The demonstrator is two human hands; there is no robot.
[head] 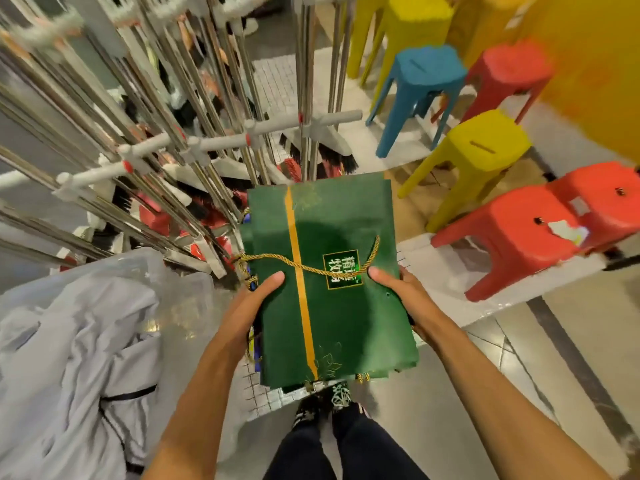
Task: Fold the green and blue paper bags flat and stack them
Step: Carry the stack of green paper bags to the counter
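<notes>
Plastic stools (485,143) stand right of the green bags (332,306), brooms (207,181) left; left hand (256,299) and right hand (398,289) grip their sides, thumbs on top.

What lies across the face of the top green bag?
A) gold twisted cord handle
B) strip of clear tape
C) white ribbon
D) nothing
A: a gold twisted cord handle drapes across the top green bag, crossing its orange stripe, while the left hand and right hand grip the bag's sides with thumbs on top.
</notes>
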